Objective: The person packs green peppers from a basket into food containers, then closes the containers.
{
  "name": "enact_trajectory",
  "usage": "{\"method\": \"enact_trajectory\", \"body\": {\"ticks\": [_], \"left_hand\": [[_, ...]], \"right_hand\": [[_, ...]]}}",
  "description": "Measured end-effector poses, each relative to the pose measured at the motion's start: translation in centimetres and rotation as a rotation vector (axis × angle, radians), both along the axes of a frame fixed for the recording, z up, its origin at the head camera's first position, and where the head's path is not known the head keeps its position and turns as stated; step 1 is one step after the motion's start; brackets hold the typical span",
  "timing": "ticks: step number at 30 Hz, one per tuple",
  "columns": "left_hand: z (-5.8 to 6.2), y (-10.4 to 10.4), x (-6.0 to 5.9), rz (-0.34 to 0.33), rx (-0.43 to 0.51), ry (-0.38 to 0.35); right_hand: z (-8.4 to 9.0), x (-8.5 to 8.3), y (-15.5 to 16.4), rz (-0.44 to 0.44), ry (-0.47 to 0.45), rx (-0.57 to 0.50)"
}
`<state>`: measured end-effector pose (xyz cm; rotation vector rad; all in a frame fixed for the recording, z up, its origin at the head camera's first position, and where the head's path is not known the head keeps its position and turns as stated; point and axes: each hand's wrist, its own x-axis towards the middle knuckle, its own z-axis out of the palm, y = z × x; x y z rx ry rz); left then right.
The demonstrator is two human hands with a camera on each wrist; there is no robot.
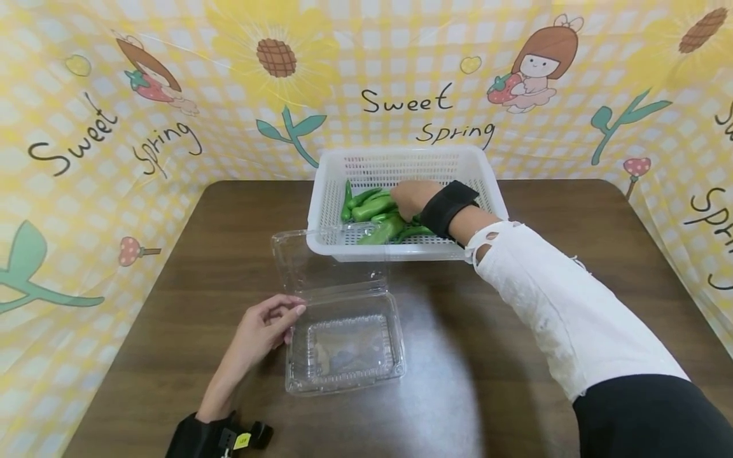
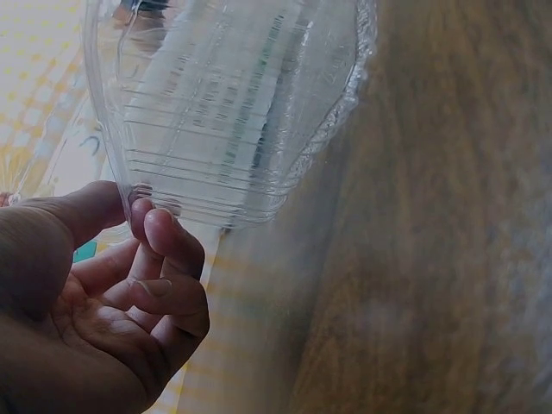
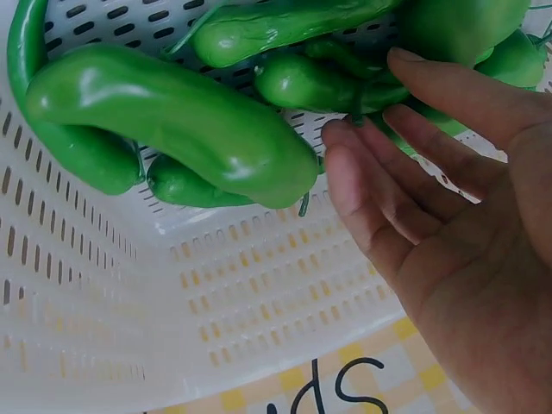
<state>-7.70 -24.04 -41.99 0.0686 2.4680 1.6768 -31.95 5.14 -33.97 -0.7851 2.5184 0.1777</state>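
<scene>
A clear plastic clamshell container [image 1: 397,346] lies unfolded on the table, its lid [image 1: 332,264] tilted back against the basket's near side. My left hand [image 1: 266,327] pinches the container's left edge near the hinge; the left wrist view shows thumb and fingertips on the clear plastic wall [image 2: 207,112]. Long green peppers [image 1: 375,208] lie in a white perforated basket [image 1: 401,162]. Over them reaches my right hand [image 1: 415,198]. In the right wrist view that hand [image 3: 474,233] has its fingers loosely extended among the peppers, beside a big shiny pepper [image 3: 172,121], gripping none.
The brown wooden table [image 1: 189,305] carries the basket at its back edge and the container in front of it. A yellow checked cloth [image 1: 240,95] with printed flowers and lettering stands around the table's back and sides.
</scene>
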Motion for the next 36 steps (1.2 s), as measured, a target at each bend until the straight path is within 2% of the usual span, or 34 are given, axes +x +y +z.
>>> {"method": "enact_trajectory", "body": {"ticks": [16, 25, 36], "left_hand": [[0.0, -0.2, 0.0, -0.001, -0.005, -0.004], [-0.1, -0.1, 0.1, 0.017, 0.014, -0.017], [0.0, 0.0, 0.2, 0.027, 0.019, -0.026]], "right_hand": [[-0.2, -0.1, -0.2, 0.011, -0.028, -0.025], [-0.9, 0.1, -0.4, -0.001, 0.032, -0.033], [-2.0, -0.2, -0.6, 0.010, 0.061, 0.028]]}}
